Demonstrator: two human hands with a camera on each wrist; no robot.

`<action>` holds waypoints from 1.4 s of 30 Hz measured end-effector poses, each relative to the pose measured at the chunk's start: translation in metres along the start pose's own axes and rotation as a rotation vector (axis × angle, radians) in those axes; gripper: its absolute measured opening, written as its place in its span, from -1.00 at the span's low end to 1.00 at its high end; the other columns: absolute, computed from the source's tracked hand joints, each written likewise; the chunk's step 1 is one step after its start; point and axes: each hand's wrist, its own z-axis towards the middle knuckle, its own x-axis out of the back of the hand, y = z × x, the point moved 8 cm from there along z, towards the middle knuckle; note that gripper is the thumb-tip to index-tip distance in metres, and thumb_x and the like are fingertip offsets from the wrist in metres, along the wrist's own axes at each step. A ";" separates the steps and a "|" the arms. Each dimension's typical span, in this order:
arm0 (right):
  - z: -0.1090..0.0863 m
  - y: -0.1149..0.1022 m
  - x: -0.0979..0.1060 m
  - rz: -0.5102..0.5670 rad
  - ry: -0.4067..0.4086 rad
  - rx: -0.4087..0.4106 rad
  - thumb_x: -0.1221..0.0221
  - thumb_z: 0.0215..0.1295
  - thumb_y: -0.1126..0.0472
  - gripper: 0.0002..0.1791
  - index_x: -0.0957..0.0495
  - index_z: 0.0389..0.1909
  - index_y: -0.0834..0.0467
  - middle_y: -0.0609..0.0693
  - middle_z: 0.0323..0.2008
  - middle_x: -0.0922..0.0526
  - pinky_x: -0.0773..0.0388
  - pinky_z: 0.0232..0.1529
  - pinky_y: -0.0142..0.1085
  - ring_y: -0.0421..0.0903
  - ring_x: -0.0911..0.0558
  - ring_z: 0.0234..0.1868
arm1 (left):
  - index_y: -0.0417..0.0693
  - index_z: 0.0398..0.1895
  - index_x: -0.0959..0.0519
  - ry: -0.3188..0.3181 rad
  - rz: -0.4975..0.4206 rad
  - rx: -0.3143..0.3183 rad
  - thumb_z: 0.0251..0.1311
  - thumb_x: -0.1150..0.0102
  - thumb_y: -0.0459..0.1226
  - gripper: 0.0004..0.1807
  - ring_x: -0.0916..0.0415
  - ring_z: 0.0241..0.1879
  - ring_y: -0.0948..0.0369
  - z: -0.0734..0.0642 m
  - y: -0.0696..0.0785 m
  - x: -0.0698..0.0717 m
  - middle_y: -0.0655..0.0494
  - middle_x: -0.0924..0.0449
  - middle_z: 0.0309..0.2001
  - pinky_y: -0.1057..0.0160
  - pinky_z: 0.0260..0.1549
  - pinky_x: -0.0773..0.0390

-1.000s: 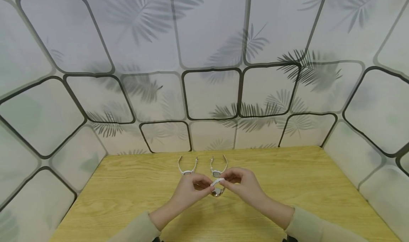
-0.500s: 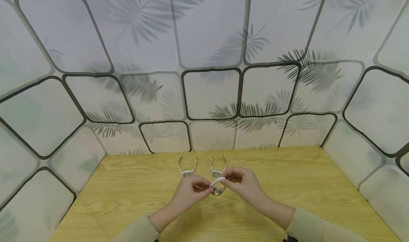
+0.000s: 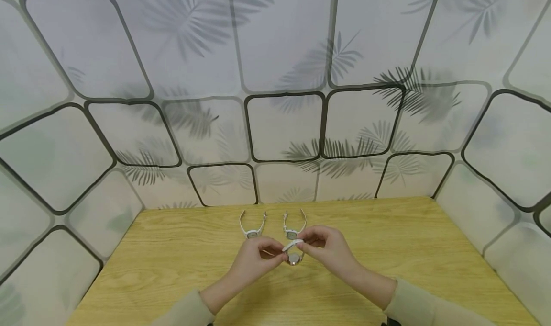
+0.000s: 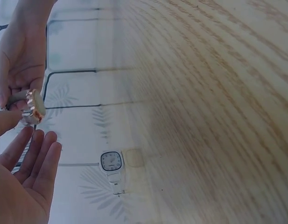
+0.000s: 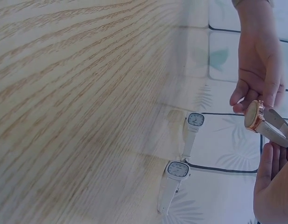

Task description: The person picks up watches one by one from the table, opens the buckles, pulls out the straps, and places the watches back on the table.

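Both hands hold a wristwatch [image 3: 294, 259] with a rose-gold round case [image 5: 251, 115] and a pale strap, raised above the table. My left hand [image 3: 257, 256] pinches the watch from the left between thumb and fingers, close to the case. From the other side, the right hand [image 3: 329, 249] pinches the strap, which arches up over the dial. In the left wrist view, the left hand's other fingers [image 4: 43, 163] extend below the watch. Fingers partly cover the strap.
Behind the hands, two white watches with squarish dials stand on the wooden table [image 3: 172, 249]: the left watch [image 3: 252, 234] and the right watch [image 3: 292, 234], straps bent upward. Patterned cloth walls [image 3: 284, 125] enclose the table at the back and sides.
The held watch's case rises slightly and then tilts back down, its dial now facing more toward the head camera. Both hands stay almost in place, and the two standing watches have not moved.
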 end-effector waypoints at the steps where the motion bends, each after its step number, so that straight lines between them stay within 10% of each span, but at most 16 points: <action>1: 0.000 0.000 0.000 0.000 -0.002 0.005 -0.40 0.37 0.33 -0.85 -0.73 -0.14 0.35 0.25 -0.20 -0.80 -0.72 -0.26 -0.44 -0.37 -0.69 -0.31 | -0.20 -0.19 -0.81 0.002 0.001 0.000 0.29 -0.48 -0.34 -0.89 -0.79 -0.23 0.29 0.001 0.000 0.000 -0.10 -0.85 -0.19 0.42 -0.22 -0.75; 19: -0.002 0.007 -0.005 0.018 -0.019 -0.003 -0.41 0.35 0.35 -0.85 -0.73 -0.14 0.34 0.27 -0.19 -0.78 -0.73 -0.20 -0.44 -0.38 -0.69 -0.27 | -0.16 -0.09 -0.80 -0.017 -0.010 -0.042 0.35 -0.46 -0.25 -0.82 -0.82 -0.11 0.07 0.011 0.019 0.000 -0.08 -0.84 -0.11 0.30 -0.11 -0.79; 42: -0.003 0.008 -0.007 -0.015 -0.034 -0.013 -0.41 0.36 0.30 -0.88 -0.73 -0.18 0.29 0.20 -0.20 -0.79 -0.74 -0.16 -0.43 -0.39 -0.69 -0.25 | -0.24 -0.16 -0.78 -0.025 -0.033 -0.050 0.35 -0.42 -0.34 -0.88 -0.76 -0.33 0.35 0.012 0.023 -0.005 -0.15 -0.84 -0.21 0.38 -0.27 -0.77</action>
